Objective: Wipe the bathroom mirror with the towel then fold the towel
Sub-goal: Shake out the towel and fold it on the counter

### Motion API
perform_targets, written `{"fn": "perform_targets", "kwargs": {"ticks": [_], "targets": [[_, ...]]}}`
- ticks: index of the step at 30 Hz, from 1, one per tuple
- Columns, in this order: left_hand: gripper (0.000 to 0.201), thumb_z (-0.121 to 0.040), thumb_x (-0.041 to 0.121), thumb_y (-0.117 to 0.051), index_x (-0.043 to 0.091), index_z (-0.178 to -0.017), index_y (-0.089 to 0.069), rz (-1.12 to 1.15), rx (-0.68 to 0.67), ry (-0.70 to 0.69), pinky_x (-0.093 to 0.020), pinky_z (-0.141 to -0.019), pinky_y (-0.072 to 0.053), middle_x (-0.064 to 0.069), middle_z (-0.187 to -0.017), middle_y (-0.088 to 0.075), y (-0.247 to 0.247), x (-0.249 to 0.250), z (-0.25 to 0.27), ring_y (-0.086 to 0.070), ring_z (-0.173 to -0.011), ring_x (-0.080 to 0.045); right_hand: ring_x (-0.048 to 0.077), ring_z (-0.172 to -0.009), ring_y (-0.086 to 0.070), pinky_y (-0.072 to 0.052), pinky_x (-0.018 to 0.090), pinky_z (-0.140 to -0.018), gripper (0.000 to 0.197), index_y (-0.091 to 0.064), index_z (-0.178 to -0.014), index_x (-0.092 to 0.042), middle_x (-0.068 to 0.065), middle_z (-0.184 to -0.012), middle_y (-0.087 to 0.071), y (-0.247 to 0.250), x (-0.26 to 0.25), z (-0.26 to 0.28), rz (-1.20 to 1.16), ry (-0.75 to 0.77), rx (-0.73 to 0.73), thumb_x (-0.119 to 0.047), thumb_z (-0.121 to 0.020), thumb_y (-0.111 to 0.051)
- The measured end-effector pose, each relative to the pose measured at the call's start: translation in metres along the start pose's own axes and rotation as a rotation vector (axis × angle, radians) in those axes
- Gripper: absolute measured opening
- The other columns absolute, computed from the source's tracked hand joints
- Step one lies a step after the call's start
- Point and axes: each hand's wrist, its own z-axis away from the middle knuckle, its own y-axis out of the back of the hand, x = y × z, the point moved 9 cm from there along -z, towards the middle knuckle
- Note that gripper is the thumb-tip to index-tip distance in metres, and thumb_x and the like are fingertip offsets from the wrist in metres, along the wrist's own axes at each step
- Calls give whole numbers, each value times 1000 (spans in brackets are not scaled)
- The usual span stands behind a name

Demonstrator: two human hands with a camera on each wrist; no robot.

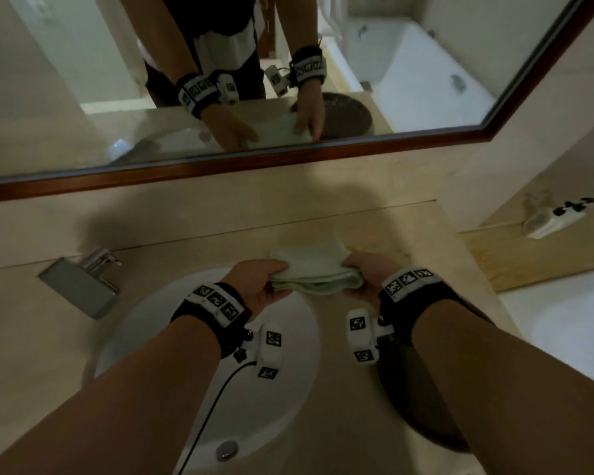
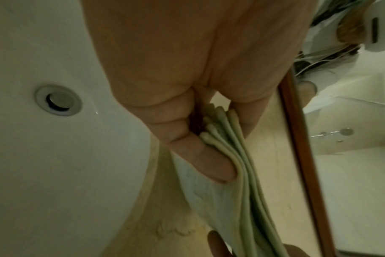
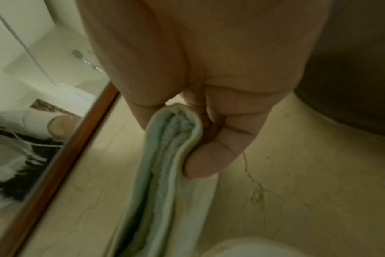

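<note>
Towel — pale green, folded into a thick pad — hangs between your two hands just above the bench, behind the basin and below the mirror. Your left hand pinches its left end, thumb on top, fingers curled beneath; your right hand keeps the same closed grip on the right end — forearms reaching forward. No readable writing, only black-and-white markers on the wristbands
</note>
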Motion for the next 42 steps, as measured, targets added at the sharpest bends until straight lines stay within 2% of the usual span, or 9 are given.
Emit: {"fn": "perform_targets", "kwargs": {"ticks": [5,9,12,17,20,24,30,35,42], "targets": [[13,-100,10,-62,0,-105,-67,-43,-117,-10,-33,-61,-64,-17,-102,-70,-29,-5,44,-70,-81,-28,25,-61,-49,-44,34,-57,15,-52,-81,-6,10,-71,-47,33,14,61,-116,64,81,-12,-94,-57],[27,-101,17,-60,-1,-121,-63,-112,-208,8,-37,-63,-64,-19,-114,-68,-62,-31,76,-69,-91,-30,26,-66,-58,-51,29,-50,7,-62,-90,-6,12,-76,-59,77,47,115,-253,102,162,-13,-92,-61],[31,-101,21,-60,2,-125,-62,-182,-258,54,-37,-64,-61,-19,-120,-68,-90,-64,91,-69,-98,-32,26,-68,-59,-49,30,-57,4,-62,-91,-8,10,-78,-61,111,81,140,-319,80,208,-12,-91,-59],[35,-101,19,-61,7,-134,-59,-340,-381,95,-40,-84,-61,-18,-129,-66,-142,-123,113,-65,-116,-35,33,-81,-60,-52,39,-64,4,-61,-92,-5,16,-92,-61,177,131,159,-363,74,334,-8,-90,-59],[35,-100,12,-62,20,-134,-60,-298,-438,41,-40,-79,-62,-11,-129,-67,-169,-137,115,-65,-118,-34,42,-104,-61,-55,52,-84,6,-62,-96,-6,22,-109,-62,212,137,148,-363,135,335,-5,-90,-59],[39,-95,12,-70,22,-131,-59,-338,-369,91,-49,-89,-61,-11,-125,-70,-176,-168,100,-70,-111,-35,44,-111,-64,-55,64,-88,30,-67,-111,-12,23,-123,-66,245,138,116,-222,168,301,-11,-82,-71],[20,-99,26,-65,7,-106,-67,-628,-119,222,-46,-99,-56,-15,-106,-72,-167,-203,75,-68,-106,-34,37,-89,-71,-62,51,-82,28,-70,-109,-11,16,-99,-70,282,163,75,431,59,384,-20,-83,-70],[14,-99,25,-64,12,-97,-60,-654,22,157,-49,-101,-54,-13,-108,-66,-173,-198,48,-65,-107,-34,38,-96,-69,-59,53,-87,34,-59,-114,-8,16,-109,-65,272,168,51,631,62,263,-29,-89,-69],[8,-101,22,-61,14,-100,-61,-623,31,212,-48,-99,-56,-11,-113,-67,-183,-212,46,-66,-109,-34,33,-90,-69,-56,37,-77,7,-60,-87,-16,5,-84,-62,280,150,38,727,146,231,-21,-82,-61]]}}
